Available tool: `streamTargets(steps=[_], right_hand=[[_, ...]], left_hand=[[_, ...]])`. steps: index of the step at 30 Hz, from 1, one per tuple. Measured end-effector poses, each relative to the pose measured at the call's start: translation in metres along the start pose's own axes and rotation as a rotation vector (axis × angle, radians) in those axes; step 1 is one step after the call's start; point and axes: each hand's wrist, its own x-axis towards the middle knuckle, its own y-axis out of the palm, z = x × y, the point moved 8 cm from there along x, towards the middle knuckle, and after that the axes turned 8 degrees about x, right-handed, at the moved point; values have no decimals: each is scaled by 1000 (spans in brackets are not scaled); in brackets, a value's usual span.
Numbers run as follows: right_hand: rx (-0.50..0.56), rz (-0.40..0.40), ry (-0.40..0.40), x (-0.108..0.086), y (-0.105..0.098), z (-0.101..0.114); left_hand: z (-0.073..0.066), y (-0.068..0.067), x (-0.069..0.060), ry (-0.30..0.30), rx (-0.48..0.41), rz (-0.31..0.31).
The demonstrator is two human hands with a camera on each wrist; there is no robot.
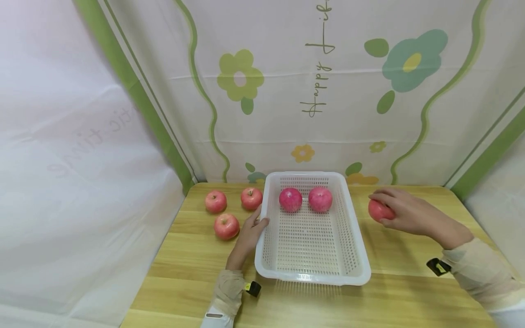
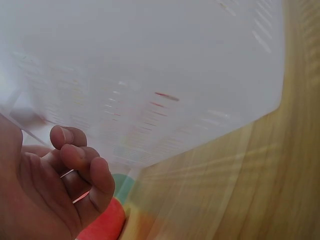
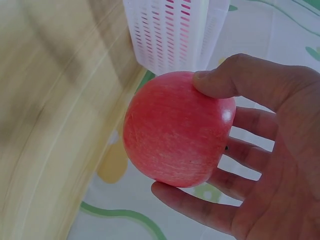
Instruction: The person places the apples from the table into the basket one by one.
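Right hand [image 1: 404,209] closest to us, thumb on one side of a red apple [image 3: 175,131], fingers fanned out across the other, and that's a sound, broad hold! I'd let the finger pads do the work and go easy on the thumb; round, glossy skin like that could slip or bruise under a hard pinch. It's all out over the right of the table [image 1: 184,269], well apart from the basket [image 1: 316,277]; whether the apple touches wood, I can't tell. Across to the left hand [image 1: 249,231]: thumb hooked over the basket's left rim, fingers bent outside, a neat way to steady it. Mind that wrist, though: three apples [image 1: 226,226] sit just beyond, and a nudge might roll the nearest. Inside, two pink fruits [image 1: 290,200] rest side by side at the far end, a small gap between them. Flowered cloth [image 1: 279,114] backs everything.
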Motion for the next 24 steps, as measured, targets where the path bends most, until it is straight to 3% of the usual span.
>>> streamTargets(steps=[24], right_hand=[[-12, -2, -36, 14, -8, 19]], left_hand=[[-2, 0, -1, 11, 2, 4]])
